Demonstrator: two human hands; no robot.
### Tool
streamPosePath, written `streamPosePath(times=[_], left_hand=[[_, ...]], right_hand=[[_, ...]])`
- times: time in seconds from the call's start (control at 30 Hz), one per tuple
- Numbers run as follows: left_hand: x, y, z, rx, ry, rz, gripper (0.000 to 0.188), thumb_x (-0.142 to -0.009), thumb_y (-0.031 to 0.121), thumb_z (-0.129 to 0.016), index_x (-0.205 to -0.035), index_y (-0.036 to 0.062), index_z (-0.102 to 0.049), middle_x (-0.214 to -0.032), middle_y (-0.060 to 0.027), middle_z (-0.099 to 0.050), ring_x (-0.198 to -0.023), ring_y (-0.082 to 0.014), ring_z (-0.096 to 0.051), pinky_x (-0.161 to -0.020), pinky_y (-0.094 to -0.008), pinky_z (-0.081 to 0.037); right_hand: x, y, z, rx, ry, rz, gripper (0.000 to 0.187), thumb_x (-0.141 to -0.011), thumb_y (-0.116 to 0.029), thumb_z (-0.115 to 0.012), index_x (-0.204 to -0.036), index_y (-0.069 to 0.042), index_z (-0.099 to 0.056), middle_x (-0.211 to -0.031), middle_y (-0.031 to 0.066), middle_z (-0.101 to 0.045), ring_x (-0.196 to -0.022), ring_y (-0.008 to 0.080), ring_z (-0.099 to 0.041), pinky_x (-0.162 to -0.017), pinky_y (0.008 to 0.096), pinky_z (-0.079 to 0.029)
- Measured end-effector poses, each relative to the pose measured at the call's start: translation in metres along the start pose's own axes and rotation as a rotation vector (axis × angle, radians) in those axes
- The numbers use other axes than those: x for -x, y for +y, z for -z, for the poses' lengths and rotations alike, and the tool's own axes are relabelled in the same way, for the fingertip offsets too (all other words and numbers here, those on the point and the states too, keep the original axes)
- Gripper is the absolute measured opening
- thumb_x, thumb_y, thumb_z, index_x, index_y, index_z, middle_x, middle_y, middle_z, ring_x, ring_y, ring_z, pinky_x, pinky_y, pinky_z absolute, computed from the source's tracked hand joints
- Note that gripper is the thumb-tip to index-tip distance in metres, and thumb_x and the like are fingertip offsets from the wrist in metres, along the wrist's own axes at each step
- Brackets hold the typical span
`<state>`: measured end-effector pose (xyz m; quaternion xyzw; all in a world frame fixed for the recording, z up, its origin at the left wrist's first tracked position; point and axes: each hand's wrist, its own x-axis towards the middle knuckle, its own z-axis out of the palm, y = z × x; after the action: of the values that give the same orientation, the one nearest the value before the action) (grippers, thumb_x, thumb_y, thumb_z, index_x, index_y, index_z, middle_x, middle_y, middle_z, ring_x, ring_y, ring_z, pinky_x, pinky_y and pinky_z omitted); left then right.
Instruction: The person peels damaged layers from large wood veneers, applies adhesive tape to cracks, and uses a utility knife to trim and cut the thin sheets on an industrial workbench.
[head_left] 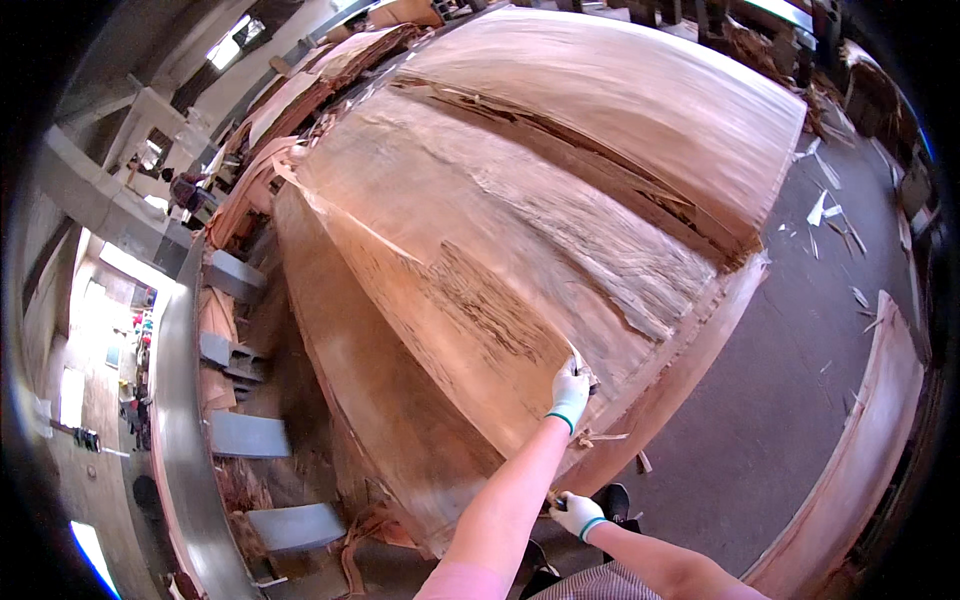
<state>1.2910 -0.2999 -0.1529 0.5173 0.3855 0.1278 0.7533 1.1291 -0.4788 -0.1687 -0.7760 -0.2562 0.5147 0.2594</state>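
Note:
A wide stack of thin, reddish-tan wood veneer sheets lies in front of me. My left hand, in a white glove with a green cuff, is closed on the near edge of a top veneer sheet. That sheet carries a rough, dark, torn-looking patch. Lower down, close to my body, my right hand wears a matching glove. Its fingers are curled round something small and dark at the stack's near corner, too small to make out.
Grey metal blocks line the left side beside a long metal rail. At the far side lies a thick, curved pile of veneer. Another long veneer piece rests at the right, and pale wood scraps litter the grey floor.

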Motion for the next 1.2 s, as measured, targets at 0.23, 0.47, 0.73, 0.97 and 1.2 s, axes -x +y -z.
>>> streamPosePath(times=[0.23,0.47,0.73,0.97,1.2], left_hand=[[0.034,0.061,0.057,-0.829,0.027,-0.172,0.045,-0.093,0.016,-0.055,-0.135,0.0036,-0.044,-0.114,-0.0110,-0.059,-0.100,-0.0192,-0.057,-0.087,-0.0296,-0.049],[0.114,0.164,0.111,0.041,0.443,-0.112,0.072,-0.086,0.041,-0.059,-0.136,-0.0053,-0.037,-0.140,-0.0187,-0.041,-0.125,-0.0278,-0.042,-0.106,-0.0382,-0.033],[0.129,0.247,0.136,-0.064,0.406,0.036,0.044,-0.083,0.030,-0.058,-0.107,-0.0072,-0.058,-0.106,-0.0145,-0.060,-0.093,-0.0252,-0.060,-0.086,-0.0362,-0.048],[0.199,0.322,0.208,-0.007,0.177,0.098,0.046,-0.087,0.032,-0.051,-0.111,-0.0059,-0.057,-0.111,-0.0165,-0.061,-0.101,-0.0266,-0.061,-0.094,-0.0367,-0.046],[0.238,0.303,0.267,0.004,0.335,-0.028,0.025,-0.086,0.023,-0.054,-0.091,0.0004,-0.061,-0.092,-0.0103,-0.065,-0.084,-0.0218,-0.063,-0.082,-0.0328,-0.051]], right_hand=[[0.037,-0.046,0.075,-0.818,-0.467,0.047,0.021,-0.086,-0.023,-0.065,-0.076,-0.007,-0.056,-0.056,-0.0003,-0.049,-0.046,0.0096,-0.046,-0.042,0.0252,-0.034],[0.076,-0.103,0.124,-1.507,-1.050,0.109,0.023,-0.095,-0.029,-0.050,-0.079,-0.013,-0.047,-0.054,-0.0093,-0.037,-0.041,0.0033,-0.033,-0.039,0.0202,-0.028],[0.105,-0.135,0.151,-1.214,-0.587,0.303,0.043,-0.095,-0.043,-0.047,-0.107,-0.006,-0.063,-0.079,-0.0014,-0.062,-0.053,0.0045,-0.047,-0.045,0.0200,-0.037],[-0.003,-0.017,0.276,-1.442,0.396,0.060,0.059,-0.090,-0.057,-0.048,-0.117,-0.005,-0.054,-0.104,0.0100,-0.062,-0.080,0.0205,-0.058,-0.065,0.0344,-0.048],[-0.058,-0.039,0.326,-1.376,0.459,-0.087,0.043,-0.080,-0.049,-0.068,-0.091,-0.009,-0.055,-0.068,0.0057,-0.065,-0.045,0.0102,-0.043,-0.040,0.0257,-0.032]])
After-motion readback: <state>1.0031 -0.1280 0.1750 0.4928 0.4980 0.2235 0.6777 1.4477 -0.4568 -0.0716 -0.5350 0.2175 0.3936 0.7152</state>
